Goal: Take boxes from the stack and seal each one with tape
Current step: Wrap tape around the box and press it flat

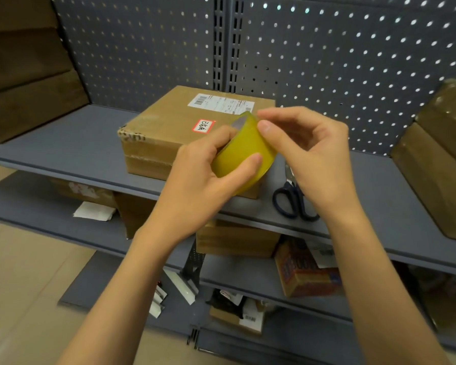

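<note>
A closed brown cardboard box (169,127) with a white shipping label and a small red-edged sticker sits on the grey shelf (84,143). In front of it my left hand (195,180) grips a yellow tape roll (244,151), thumb across its outer face. My right hand (308,154) pinches at the roll's upper edge with thumb and fingertips. The roll and both hands cover the box's front right corner.
Dark-handled scissors (292,201) lie on the shelf right of the box. Stacked cardboard boxes stand at the left (29,83) and the right (442,164). A perforated metal back panel (327,54) closes the rear. Lower shelves hold more boxes and clutter.
</note>
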Demonstrator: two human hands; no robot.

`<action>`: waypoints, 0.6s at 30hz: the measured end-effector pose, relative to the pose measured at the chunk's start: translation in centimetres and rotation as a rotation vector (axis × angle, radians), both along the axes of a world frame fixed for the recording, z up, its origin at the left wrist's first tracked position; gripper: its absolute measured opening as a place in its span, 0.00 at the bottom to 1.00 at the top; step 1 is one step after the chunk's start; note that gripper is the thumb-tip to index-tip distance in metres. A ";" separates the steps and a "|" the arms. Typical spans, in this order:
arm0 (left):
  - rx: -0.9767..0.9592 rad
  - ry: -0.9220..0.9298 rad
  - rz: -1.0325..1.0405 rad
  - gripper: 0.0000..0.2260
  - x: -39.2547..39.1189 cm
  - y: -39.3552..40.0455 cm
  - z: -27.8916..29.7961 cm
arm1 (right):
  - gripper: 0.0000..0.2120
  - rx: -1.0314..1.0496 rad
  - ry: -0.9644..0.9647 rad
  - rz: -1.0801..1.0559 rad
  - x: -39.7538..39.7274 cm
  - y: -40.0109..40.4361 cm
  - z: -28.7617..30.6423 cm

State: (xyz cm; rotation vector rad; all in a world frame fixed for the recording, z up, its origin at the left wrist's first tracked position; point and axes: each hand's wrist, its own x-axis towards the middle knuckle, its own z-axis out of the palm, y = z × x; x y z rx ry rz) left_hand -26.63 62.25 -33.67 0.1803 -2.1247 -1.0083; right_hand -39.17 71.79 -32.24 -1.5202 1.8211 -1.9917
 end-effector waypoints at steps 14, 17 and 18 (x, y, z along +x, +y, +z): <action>0.395 -0.162 -0.309 0.14 0.0 0.4 -1.2 | 0.03 0.170 -0.332 0.026 -0.3 -0.4 -0.9; 0.492 -0.168 -0.292 0.11 -0.3 0.5 -1.4 | 0.04 0.139 -0.283 -0.058 -0.3 -0.7 -1.4; 0.524 -0.167 -0.283 0.09 -0.5 0.6 -1.4 | 0.05 0.114 -0.260 -0.094 -0.2 -0.8 -1.5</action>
